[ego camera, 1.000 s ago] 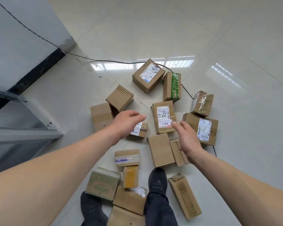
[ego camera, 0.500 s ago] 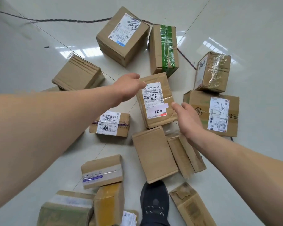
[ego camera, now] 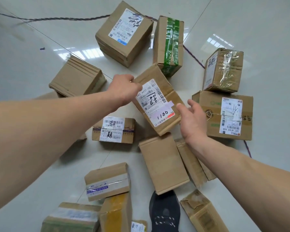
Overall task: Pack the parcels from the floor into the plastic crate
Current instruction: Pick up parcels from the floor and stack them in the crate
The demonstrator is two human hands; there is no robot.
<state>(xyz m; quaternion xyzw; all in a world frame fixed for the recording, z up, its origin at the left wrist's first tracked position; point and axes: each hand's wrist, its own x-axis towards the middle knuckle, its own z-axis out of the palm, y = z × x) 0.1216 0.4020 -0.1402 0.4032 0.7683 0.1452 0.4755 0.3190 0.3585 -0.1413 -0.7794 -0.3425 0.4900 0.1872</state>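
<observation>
From the head camera, the left hand (ego camera: 124, 91) is gripping the upper left edge of a brown cardboard parcel with a white label marked 1180 (ego camera: 157, 101), fingers curled round that edge. The right hand (ego camera: 192, 119) is lying open, thumb touching the parcel's lower right corner, fingers spread and relaxed. The parcel is sitting at the centre of the frame, tilted, its long axis running from upper left to lower right, label facing up.

Roughly fourteen cardboard parcels are showing in all on the glossy white tiled floor (ego camera: 266, 30), ringed around the held one. One green-taped carton (ego camera: 170, 46) is standing just above it. A single dark twisted cord (ego camera: 57, 18) is trailing across the top. One black shoe (ego camera: 164, 213) is showing at the bottom centre.
</observation>
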